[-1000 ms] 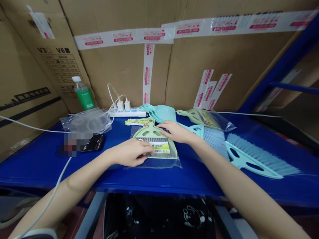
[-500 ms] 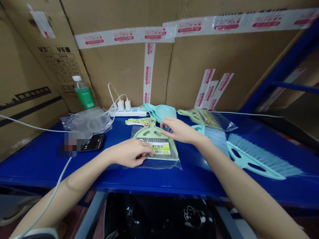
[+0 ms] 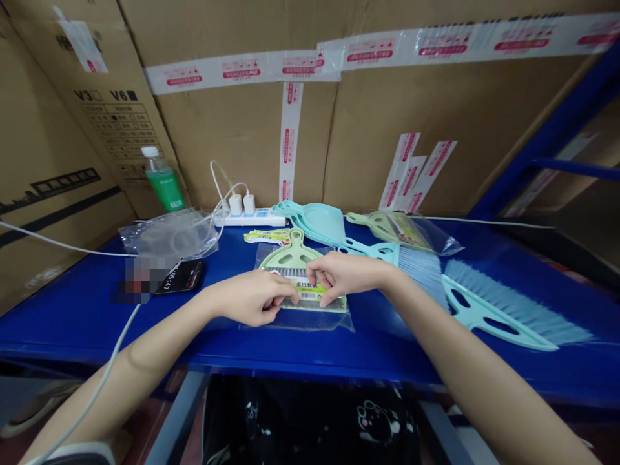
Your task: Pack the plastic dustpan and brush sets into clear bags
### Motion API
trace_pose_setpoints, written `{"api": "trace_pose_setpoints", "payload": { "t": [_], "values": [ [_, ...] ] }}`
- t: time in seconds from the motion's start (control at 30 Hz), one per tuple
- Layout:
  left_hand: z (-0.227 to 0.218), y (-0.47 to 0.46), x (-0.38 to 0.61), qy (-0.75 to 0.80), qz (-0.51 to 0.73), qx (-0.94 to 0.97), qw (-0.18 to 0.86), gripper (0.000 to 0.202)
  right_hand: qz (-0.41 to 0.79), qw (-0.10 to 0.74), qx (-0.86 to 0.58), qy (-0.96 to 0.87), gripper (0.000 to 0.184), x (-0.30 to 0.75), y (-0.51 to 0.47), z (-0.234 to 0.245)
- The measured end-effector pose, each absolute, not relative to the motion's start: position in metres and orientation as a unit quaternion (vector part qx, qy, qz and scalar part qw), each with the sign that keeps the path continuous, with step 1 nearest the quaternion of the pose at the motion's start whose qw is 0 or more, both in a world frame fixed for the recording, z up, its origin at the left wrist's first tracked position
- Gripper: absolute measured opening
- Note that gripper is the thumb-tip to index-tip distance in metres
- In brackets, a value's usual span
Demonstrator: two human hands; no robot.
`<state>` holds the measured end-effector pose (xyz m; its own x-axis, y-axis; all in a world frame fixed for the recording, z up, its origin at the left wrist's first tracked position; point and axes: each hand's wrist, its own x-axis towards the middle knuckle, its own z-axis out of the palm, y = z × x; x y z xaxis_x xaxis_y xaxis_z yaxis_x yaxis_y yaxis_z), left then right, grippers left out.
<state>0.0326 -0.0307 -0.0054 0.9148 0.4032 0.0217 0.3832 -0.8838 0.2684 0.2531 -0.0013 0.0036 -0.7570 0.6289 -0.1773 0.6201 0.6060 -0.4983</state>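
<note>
Bagged green dustpan set (image 3: 296, 271): flat on blue table (image 3: 77, 316), centre front, in a clear sleeve. Left hand (image 3: 252, 297): fingers curled, pressing the sleeve's left lower edge. Right hand (image 3: 346, 276): thumb and fingers pinching at the yellow label (image 3: 310, 289), apparently through the plastic. Teal brushes (image 3: 484, 303) lie just right; teal dustpans (image 3: 314, 221) behind; power strip (image 3: 249, 218) at the cardboard wall.

My left hand (image 3: 252, 297) and right hand (image 3: 346, 276) are bare, no rings or gloves, and both forearms are uncovered, with no sleeves behind my fingers.
</note>
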Motion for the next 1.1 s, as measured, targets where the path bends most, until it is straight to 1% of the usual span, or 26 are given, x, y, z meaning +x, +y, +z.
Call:
{"api": "trace_pose_setpoints", "payload": {
  "t": [0.17,0.33,0.63,0.8,0.93,1.1],
  "values": [
    [-0.003,-0.032,0.033,0.212,0.025,0.967,0.143,0.022,0.288,-0.002,-0.355,-0.889,0.035,0.252,-0.003,0.004],
    [0.000,-0.034,0.032,0.212,0.009,0.968,0.137,0.035,0.284,-0.011,-0.360,-0.889,0.036,0.252,-0.004,0.006],
    [0.003,-0.033,0.031,0.206,0.028,0.969,0.133,0.022,0.303,-0.040,-0.362,-0.881,0.038,0.251,-0.003,0.008],
    [0.006,-0.030,0.031,0.208,0.034,0.968,0.137,0.016,0.283,-0.059,-0.360,-0.887,0.038,0.251,-0.005,0.009],
    [0.007,-0.028,0.028,0.241,0.018,0.959,0.145,0.014,0.259,-0.073,-0.351,-0.897,0.039,0.252,-0.006,0.009],
    [0.007,-0.026,0.025,0.291,0.018,0.947,0.134,0.013,0.275,-0.080,-0.342,-0.895,0.039,0.252,-0.006,0.009]
  ]
}}
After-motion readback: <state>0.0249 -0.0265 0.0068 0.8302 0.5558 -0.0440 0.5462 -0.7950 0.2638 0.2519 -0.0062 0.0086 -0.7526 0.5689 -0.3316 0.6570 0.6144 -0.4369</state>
